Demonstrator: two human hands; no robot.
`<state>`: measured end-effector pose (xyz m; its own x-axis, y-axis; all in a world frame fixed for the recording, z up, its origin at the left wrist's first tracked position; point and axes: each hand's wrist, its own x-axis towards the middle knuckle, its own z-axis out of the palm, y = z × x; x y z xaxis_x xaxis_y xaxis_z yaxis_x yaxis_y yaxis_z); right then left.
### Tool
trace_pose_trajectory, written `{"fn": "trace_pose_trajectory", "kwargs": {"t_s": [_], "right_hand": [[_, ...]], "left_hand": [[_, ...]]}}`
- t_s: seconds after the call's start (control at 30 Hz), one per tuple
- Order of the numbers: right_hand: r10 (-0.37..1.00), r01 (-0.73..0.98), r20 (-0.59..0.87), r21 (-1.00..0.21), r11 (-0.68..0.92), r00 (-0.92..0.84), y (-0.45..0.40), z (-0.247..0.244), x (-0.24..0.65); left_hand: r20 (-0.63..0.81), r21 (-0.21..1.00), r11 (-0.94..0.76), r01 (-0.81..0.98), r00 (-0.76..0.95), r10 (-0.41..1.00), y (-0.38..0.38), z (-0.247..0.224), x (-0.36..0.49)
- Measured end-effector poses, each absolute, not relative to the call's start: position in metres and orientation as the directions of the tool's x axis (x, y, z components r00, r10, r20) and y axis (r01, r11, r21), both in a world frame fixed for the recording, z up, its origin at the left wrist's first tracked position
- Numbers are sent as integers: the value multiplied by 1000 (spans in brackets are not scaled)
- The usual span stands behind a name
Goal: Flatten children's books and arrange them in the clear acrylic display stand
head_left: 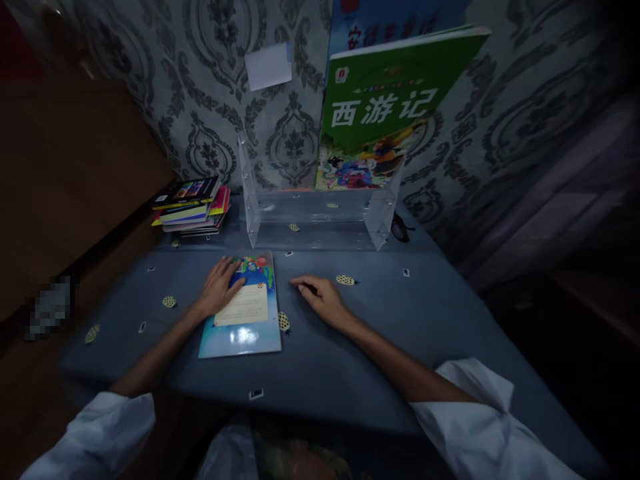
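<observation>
A thin blue picture book (245,337) lies on the cloth-covered table, with a cream text panel on the cover that faces up. My left hand (219,288) rests flat on its upper left part, fingers stretched out, hiding some of the cover. To the right of the book, apart from it, my right hand (323,300) is just over or on the cloth. Its fingers are loosely bent, a small gap shows between thumb and forefinger, and nothing is visible in it.
Behind the book stands a clear acrylic rack (315,233) with a green book (380,113) and a blue book (390,23) upright in it. A stack of books (193,207) sits at the back left. Dark glasses (401,228) lie beside the rack. Patterned wallpaper (210,147) backs the table (380,347).
</observation>
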<state>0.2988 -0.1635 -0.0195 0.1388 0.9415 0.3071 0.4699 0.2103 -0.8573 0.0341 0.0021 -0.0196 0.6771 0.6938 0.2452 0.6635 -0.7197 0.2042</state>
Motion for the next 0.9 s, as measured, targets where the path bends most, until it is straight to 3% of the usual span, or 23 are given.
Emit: {"fn": "trace_pose_trajectory", "kwargs": {"t_s": [0.33, 0.53, 0.7, 0.9], "right_hand": [[891, 596, 454, -724, 348, 31, -168, -16, 296], [888, 686, 459, -653, 322, 21, -170, -17, 299], [891, 725, 454, -613, 316, -4, -172, -15, 298], [884, 742, 465, -580, 336, -36, -171, -16, 297]], "left_hand": [[218, 235, -781, 579, 751, 623, -5, -14, 76], [235, 256, -802, 540, 770, 594, -4, -12, 92], [288, 297, -736, 608, 678, 676, -7, -10, 90], [320, 220, -722, 656, 651, 688, -12, -1, 90]]}}
